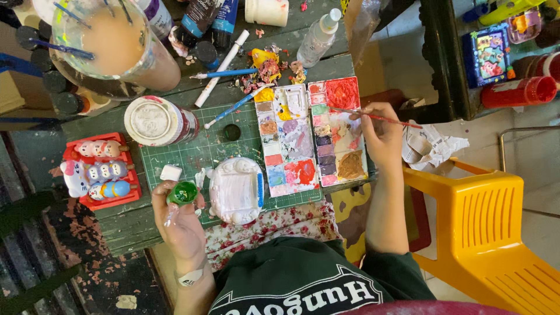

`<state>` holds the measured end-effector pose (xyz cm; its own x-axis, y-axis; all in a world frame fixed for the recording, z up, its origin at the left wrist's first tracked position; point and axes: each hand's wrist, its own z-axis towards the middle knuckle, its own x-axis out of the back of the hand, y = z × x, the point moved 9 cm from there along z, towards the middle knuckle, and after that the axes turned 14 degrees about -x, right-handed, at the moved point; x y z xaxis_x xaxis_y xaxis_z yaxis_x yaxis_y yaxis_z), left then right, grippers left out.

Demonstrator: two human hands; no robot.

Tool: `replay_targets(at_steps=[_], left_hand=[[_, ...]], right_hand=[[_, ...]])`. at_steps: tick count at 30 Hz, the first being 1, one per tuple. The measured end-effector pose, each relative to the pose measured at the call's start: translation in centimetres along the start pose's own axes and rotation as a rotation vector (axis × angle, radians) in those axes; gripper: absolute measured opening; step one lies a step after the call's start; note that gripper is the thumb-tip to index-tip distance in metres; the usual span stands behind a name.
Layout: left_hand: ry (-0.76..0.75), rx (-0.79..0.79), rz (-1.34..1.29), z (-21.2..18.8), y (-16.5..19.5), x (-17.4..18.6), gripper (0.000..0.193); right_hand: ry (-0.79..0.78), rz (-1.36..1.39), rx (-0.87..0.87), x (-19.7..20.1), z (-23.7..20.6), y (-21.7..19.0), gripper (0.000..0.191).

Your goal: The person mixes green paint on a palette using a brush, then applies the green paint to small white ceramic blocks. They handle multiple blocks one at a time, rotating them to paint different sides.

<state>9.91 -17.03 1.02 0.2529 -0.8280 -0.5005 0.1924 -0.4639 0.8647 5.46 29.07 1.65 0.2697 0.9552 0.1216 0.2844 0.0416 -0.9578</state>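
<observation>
Evidently the right hand [382, 137] pinches a thin brush [376, 117] over the paint palette [312, 137] for loading colour, while the left hand [178, 219] grips a small green figure [182, 192] clear of the tabletop [192, 154].

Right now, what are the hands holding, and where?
Left hand grips a small green paint pot around its body; right hand pinches a red-handled brush mid-handle.

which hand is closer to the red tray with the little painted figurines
Left. The left hand, holding a small green piece, sits just beside the red tray. The right hand, holding a paintbrush, is over the palette, well away.
</observation>
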Motion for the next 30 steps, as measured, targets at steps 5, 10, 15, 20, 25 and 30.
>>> replay_targets(at_steps=[5, 10, 15, 20, 25, 30], left_hand=[[0.005, 0.003, 0.010, -0.1, -0.1, 0.1, 0.038], [-0.004, 0.004, -0.005, -0.2, -0.1, -0.3, 0.038], [-0.006, -0.003, 0.004, -0.2, 0.1, -0.3, 0.039], [-0.009, 0.004, 0.004, -0.3, 0.3, -0.1, 0.039], [-0.015, -0.013, 0.002, -0.3, 0.4, 0.4, 0.040], [-0.010, -0.021, -0.014, -0.2, 0.2, 1.9, 0.040]], right_hand=[[-0.062, 0.041, -0.040, 1.3, -0.8, 2.3, 0.012], [0.028, -0.043, -0.095, 2.5, -1.3, 3.7, 0.016], [0.023, -0.216, 0.071, 0.6, -2.7, -0.1, 0.016], [0.031, -0.544, 0.296, -1.6, -5.1, -4.0, 0.016], [0.147, -0.125, 0.264, 1.0, -5.8, -1.1, 0.018], [0.065, 0.076, 0.264, -1.9, -8.8, 4.8, 0.011]])
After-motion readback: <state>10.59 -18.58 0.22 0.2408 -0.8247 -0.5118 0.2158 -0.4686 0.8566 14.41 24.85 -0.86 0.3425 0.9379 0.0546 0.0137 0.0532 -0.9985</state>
